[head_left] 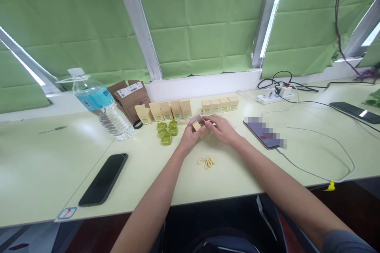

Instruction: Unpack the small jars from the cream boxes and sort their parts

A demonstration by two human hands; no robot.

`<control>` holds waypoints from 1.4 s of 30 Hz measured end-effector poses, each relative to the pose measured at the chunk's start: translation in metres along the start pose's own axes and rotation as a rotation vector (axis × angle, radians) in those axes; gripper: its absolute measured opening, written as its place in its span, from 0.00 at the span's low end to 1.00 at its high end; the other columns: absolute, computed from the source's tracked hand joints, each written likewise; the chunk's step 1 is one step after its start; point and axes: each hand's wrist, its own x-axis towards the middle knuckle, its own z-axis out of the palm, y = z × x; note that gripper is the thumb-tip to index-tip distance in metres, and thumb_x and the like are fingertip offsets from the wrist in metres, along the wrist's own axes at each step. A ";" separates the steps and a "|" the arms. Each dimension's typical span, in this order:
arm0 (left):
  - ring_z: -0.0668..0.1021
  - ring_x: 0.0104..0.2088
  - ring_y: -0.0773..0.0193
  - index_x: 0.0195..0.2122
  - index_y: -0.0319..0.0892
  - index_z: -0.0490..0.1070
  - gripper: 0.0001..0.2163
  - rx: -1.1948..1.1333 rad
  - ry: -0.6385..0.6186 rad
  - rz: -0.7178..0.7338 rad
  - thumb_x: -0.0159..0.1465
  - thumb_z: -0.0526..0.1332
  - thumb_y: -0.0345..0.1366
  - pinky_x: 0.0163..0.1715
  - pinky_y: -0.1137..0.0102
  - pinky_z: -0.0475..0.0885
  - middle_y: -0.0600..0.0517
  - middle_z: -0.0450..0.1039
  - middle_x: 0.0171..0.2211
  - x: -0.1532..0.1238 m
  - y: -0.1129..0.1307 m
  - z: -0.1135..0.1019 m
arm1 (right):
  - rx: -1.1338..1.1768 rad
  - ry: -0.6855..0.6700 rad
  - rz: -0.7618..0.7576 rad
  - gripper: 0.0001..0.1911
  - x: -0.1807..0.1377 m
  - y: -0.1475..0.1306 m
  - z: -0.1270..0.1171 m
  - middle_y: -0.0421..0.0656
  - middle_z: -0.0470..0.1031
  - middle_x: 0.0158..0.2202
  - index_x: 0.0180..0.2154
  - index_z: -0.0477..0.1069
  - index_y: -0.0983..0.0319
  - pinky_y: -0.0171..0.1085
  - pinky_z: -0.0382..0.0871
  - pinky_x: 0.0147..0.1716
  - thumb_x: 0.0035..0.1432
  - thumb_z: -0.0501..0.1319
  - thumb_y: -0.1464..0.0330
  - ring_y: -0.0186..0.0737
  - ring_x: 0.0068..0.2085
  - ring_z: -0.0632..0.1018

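Both my hands meet over the middle of the pale green table (44,166), holding one small tan box (197,126) with an open flap. My left hand (190,137) grips the box from the left with closed fingers. My right hand (223,128) closes on it from the right, fingertips on its top. A row of similar small tan boxes (166,111) with green labels stands just behind, and more of them (220,105) to the right. Several small green cases (167,130) lie left of my hands. Pale yellow flat pieces (207,162) lie on the table in front of my hands.
A large water bottle (102,104) lies tilted at the left beside a brown cardboard box (130,97). A black phone (103,179) lies near the front edge. A phone on a cable (264,132) is at the right, with a power strip (274,95) and another dark phone (356,111) beyond.
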 end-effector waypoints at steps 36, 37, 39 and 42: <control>0.77 0.48 0.56 0.57 0.48 0.64 0.28 0.111 0.064 -0.098 0.66 0.50 0.62 0.44 0.63 0.72 0.47 0.75 0.49 -0.006 -0.004 0.001 | -0.080 0.143 -0.185 0.15 0.002 -0.004 0.005 0.52 0.58 0.68 0.55 0.66 0.56 0.53 0.73 0.55 0.71 0.48 0.66 0.50 0.67 0.64; 0.77 0.48 0.56 0.57 0.48 0.64 0.28 0.136 0.071 -0.092 0.66 0.50 0.62 0.46 0.63 0.72 0.47 0.75 0.49 -0.006 -0.003 0.001 | -0.100 0.131 -0.191 0.15 0.002 -0.004 0.005 0.51 0.57 0.68 0.53 0.68 0.56 0.53 0.73 0.55 0.71 0.48 0.68 0.50 0.65 0.66; 0.76 0.51 0.55 0.58 0.48 0.63 0.27 0.176 0.073 -0.067 0.67 0.50 0.61 0.50 0.62 0.70 0.48 0.75 0.50 -0.007 -0.001 0.001 | -0.140 0.098 -0.198 0.15 0.002 -0.003 0.005 0.49 0.55 0.69 0.49 0.71 0.57 0.52 0.74 0.53 0.69 0.48 0.72 0.50 0.63 0.69; 0.75 0.53 0.55 0.57 0.47 0.63 0.26 0.248 0.066 -0.049 0.68 0.49 0.60 0.51 0.62 0.68 0.48 0.74 0.52 -0.009 0.004 0.002 | -0.217 0.068 -0.184 0.18 0.001 -0.002 0.006 0.47 0.54 0.70 0.47 0.74 0.57 0.52 0.75 0.51 0.66 0.50 0.76 0.51 0.62 0.70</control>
